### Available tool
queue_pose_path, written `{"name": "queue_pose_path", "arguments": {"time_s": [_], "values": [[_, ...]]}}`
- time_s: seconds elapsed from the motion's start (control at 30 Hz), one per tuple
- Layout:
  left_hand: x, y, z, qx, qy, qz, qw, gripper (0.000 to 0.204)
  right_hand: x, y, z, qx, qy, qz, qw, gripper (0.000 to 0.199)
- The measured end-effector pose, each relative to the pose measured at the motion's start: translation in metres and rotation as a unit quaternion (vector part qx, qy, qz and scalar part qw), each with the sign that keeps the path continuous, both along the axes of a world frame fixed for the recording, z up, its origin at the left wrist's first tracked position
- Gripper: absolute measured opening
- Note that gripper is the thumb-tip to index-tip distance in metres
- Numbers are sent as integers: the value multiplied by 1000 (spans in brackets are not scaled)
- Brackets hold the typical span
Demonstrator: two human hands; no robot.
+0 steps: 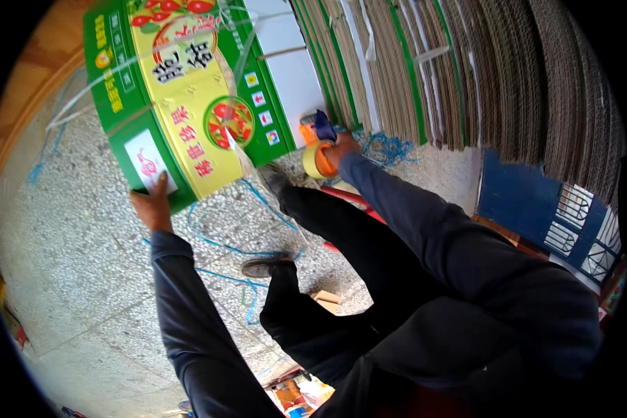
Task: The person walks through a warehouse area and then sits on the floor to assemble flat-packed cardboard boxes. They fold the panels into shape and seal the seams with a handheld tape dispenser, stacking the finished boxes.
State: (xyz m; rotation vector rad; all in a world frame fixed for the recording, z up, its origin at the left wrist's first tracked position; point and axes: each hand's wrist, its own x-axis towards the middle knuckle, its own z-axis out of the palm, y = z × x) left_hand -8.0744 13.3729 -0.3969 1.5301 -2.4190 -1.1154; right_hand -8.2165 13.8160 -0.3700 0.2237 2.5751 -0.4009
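Note:
My left hand [152, 205] pinches the near left corner of a green and yellow printed carton [181, 115], thumb on top of a white label and fingers mostly out of sight beneath. Fruit pictures cover part of the carton, and pale plastic straps run across it. In my right hand [343, 148] is a tape dispenser [319, 132] with orange and dark blue parts and a wide roll of yellowish tape. A whitish, translucent strip [238, 150] hangs over the carton's right part, down past its near edge.
Tall stacks of flattened cardboard [425, 76] with green and white edges stand at the right. Blue strapping [237, 247] lies loose on the speckled floor [83, 279], around my feet. Red bars [355, 198] sit beside my leg. A blue door-like panel [515, 195] is farther right.

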Motion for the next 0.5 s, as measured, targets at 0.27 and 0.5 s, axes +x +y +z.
{"name": "queue_pose_path", "arguments": {"time_s": [0.27,0.5], "values": [[15,16,12,-58,-77,36,995,91,-27,1,-74,-126,119,-124,977,30],[101,25,21,-15,-42,64,997,73,50,-24,-4,-194,-55,-118,972,17]]}}
